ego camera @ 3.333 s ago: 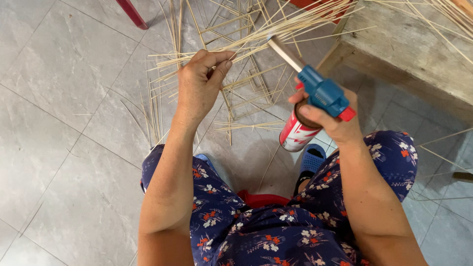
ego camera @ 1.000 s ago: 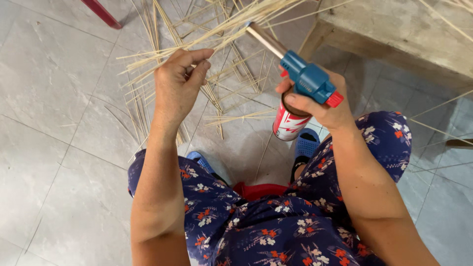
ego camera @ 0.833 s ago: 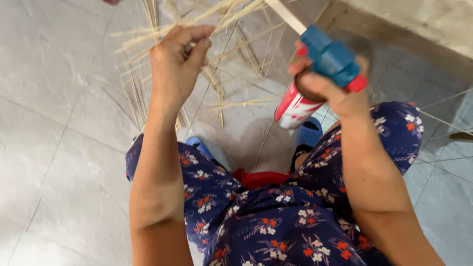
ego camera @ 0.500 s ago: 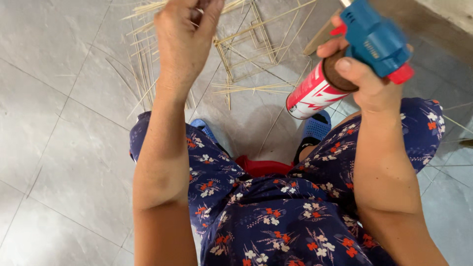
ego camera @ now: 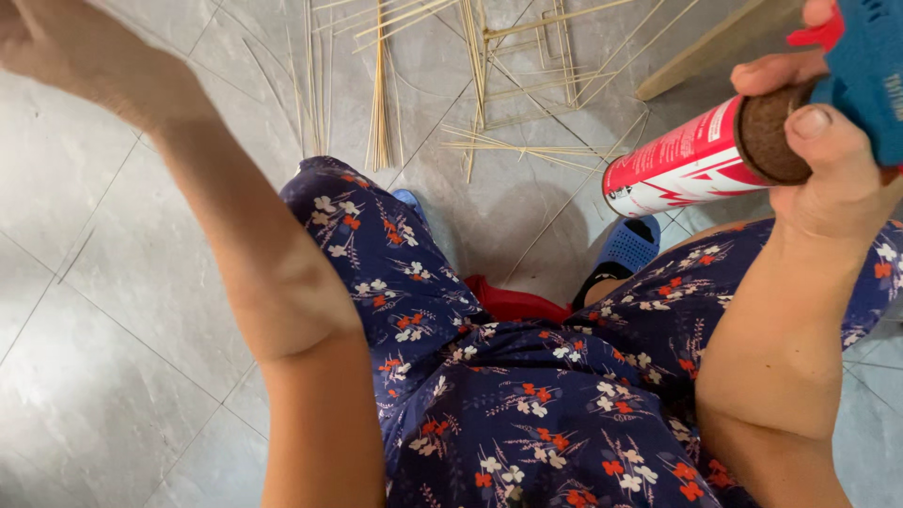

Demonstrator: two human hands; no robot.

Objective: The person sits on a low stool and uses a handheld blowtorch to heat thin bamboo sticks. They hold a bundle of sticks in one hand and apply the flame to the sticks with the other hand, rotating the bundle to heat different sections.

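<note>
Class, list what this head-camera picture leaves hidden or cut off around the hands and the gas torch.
- Left hand: cut off by the top left edge, so any grip is unseen.
- Blue torch head: nozzle cut off by the top right edge.
- Right hand: fingers partly hidden behind the red can.

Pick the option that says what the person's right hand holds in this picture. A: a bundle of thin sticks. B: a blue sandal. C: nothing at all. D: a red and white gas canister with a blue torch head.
D: the right hand grips the neck of a red and white canister topped by a blue torch head, while the thin sticks lie on the tiled floor.
</note>
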